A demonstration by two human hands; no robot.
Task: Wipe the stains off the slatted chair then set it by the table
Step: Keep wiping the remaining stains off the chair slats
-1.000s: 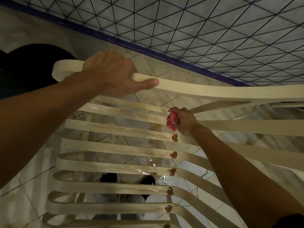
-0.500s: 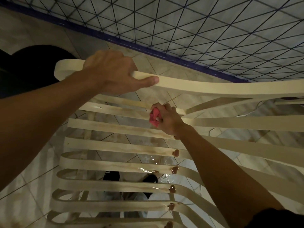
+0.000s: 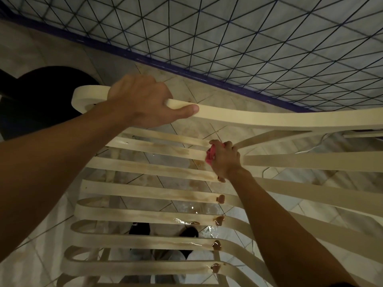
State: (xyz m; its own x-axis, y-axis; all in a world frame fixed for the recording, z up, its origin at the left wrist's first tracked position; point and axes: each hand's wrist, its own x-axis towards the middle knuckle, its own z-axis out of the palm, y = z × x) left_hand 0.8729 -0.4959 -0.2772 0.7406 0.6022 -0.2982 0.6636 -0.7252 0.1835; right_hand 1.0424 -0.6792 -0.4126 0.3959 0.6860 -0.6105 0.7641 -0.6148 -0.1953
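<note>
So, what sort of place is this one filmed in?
Likely an indoor domestic room, though hard to pin down: pale floor tiles, wet in spots, a diamond-gridded surface with a purple edge behind, and a stained cream slatted chair with a pink cloth pressed to it.

bare forearms [image 3: 62, 162] (both), pale grey trousers [image 3: 143, 254], dark shoes [image 3: 139, 229].

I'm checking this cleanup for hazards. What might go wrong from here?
The small pink cloth in the right hand may only smear the brown drops pooled on the lower slats. The floor under the chair looks wet near the shoes, so a slip is possible. Only the left hand steadies the top rail.
</note>
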